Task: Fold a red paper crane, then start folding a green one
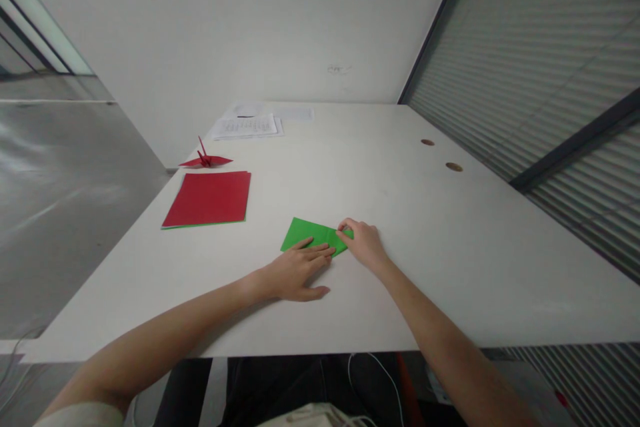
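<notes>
A folded green paper (306, 233) lies flat on the white table (440, 267), a little ahead of me. My left hand (296, 271) rests on its near edge with the fingers stretched out flat, pressing it down. My right hand (364, 243) is at the paper's right corner, fingers curled and pinching that corner between thumb and fingertips.
A stack of red square sheets (209, 198) lies to the left, with a green sheet showing under it. A red paper crane (205, 159) stands behind the stack. White printed papers (246, 126) sit at the far edge. Two round holes (453, 166) are in the tabletop at right.
</notes>
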A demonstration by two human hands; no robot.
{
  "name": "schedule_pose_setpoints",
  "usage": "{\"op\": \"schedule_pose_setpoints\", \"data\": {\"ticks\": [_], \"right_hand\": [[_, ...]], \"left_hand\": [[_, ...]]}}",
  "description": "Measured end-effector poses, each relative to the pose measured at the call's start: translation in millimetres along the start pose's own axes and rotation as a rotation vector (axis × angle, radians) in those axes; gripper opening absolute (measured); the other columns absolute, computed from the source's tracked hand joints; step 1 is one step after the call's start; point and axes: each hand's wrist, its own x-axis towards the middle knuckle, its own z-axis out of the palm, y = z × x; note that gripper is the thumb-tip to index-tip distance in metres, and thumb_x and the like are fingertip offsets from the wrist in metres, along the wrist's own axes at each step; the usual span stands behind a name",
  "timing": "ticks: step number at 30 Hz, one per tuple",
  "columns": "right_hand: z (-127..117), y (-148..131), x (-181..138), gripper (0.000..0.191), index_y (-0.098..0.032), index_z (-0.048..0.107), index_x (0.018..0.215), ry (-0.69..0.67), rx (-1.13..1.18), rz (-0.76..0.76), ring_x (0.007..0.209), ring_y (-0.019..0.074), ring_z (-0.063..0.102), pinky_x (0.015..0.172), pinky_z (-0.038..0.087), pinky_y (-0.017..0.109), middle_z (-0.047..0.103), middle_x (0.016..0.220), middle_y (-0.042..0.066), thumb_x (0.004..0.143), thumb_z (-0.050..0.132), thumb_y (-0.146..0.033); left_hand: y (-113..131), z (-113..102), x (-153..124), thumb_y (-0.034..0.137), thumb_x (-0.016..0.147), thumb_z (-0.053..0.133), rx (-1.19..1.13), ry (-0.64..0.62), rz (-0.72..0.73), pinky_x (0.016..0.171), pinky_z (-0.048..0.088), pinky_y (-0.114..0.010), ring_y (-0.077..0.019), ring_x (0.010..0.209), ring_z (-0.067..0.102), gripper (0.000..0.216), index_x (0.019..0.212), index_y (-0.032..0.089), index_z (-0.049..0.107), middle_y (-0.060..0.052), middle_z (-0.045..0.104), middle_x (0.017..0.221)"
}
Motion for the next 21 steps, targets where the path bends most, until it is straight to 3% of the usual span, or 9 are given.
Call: {"op": "schedule_pose_setpoints", "data": {"ticks": [12, 21], "right_hand": [[3.8, -0.9, -1.1, 0.011, -0.025, 0.064, 0.092, 0.008, -0.009, 0.031, 0.086, 0.0212, 0.06, 0.076, 0.029, 0.033, 0.071, 0.09, 0.002, 0.088, 0.056, -0.031], [4.1, -1.2, -1.1, 0.013, -0.026, 0.063, 0.095, -0.007, -0.046, 0.039, 0.086, 0.0221, 0.059, 0.076, 0.029, 0.034, 0.07, 0.086, 0.003, 0.089, 0.055, -0.033]], "left_hand": [[0.4, -0.9, 2.7, 0.062, 0.083, 0.054, 0.017, 0.043, -0.001, 0.113, 0.027, -0.05, -0.0266, 0.132, 0.045, 0.056, 0.119, 0.019, 0.056, -0.012, 0.049, 0.141], [1.9, -10.6, 10.2, 0.062, 0.083, 0.055, 0.038, 0.039, 0.015, 0.107, 0.031, -0.047, -0.0283, 0.122, 0.054, 0.051, 0.111, 0.019, 0.06, -0.013, 0.057, 0.134]]}}
